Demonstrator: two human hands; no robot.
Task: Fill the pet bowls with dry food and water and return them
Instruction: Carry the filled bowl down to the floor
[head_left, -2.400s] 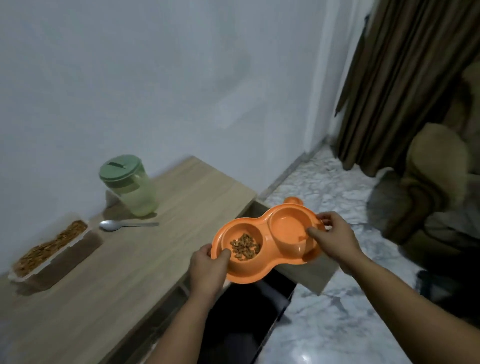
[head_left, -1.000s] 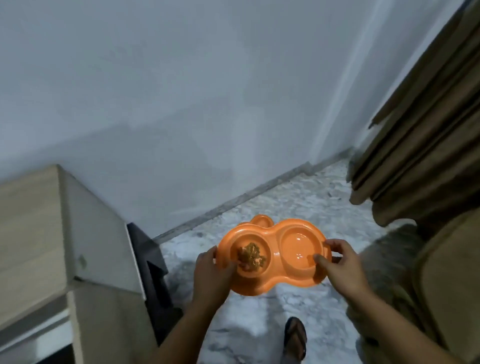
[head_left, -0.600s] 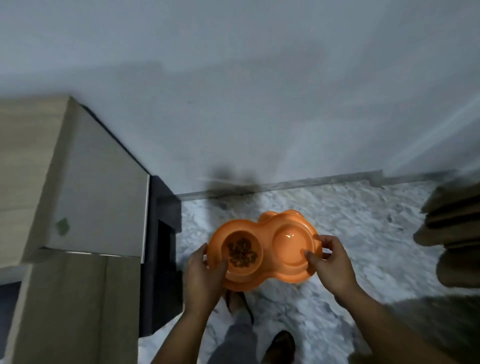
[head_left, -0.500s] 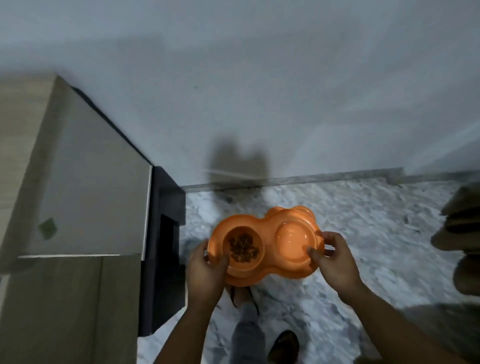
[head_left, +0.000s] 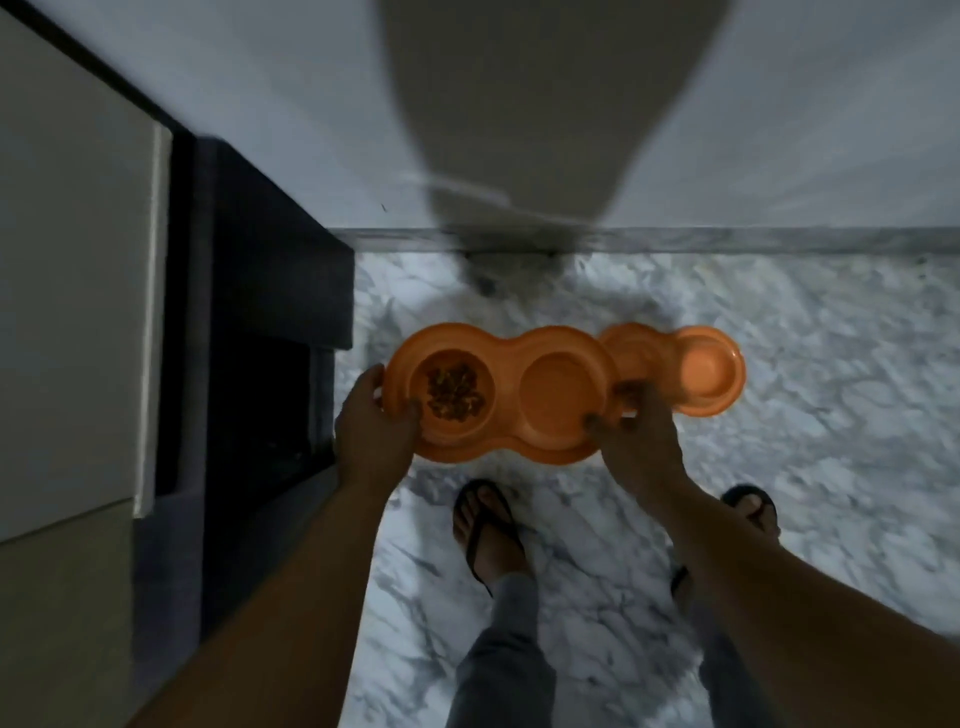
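I hold an orange double pet bowl (head_left: 511, 447) over the marble floor, level, with both hands. My left hand (head_left: 371, 428) grips its left end beside the cup with dry food (head_left: 454, 392). My right hand (head_left: 636, 439) grips its right end next to the other cup (head_left: 563, 397), whose contents I cannot make out. A second orange double bowl (head_left: 696, 376) lies on the floor just to the right, partly hidden behind the held one and my right hand.
A wooden cabinet (head_left: 72, 312) with a dark base (head_left: 260, 332) stands at the left. The white wall and skirting (head_left: 727, 241) run across the far side. My two feet in sandals (head_left: 485, 525) stand on the marble floor (head_left: 831, 467) just below the bowl.
I have turned from the table toward the wall and lowered the bowl toward the floor. The view now looks straight down, and a second orange bowl has come into sight at the right.
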